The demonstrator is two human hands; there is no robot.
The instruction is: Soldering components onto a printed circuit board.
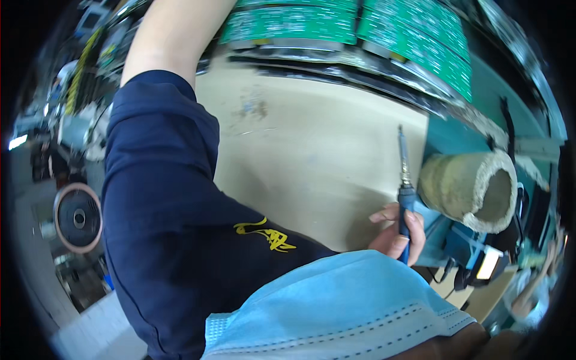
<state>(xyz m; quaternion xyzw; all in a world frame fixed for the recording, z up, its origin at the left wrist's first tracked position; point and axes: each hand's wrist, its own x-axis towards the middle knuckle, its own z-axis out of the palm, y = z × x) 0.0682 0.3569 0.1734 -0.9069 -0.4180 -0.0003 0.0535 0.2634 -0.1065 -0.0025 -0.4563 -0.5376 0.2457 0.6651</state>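
My right hand [397, 235] grips the blue handle of a soldering iron [405, 198], whose thin metal tip points away from me over a tan work board [312, 150]. My left arm, in a navy sleeve [162, 198], reaches up past the top edge of the picture, so my left hand is out of view. Several green circuit boards [288, 25] lie in rows on silvery bags at the far edge of the bench, near where that arm leaves the frame.
A rough, pale hollow cylinder [471, 189] lies on its side just right of the iron on the teal bench. A round fan [78, 217] stands low at the left. A light blue face mask [342, 312] fills the bottom. Cables and small devices crowd the right.
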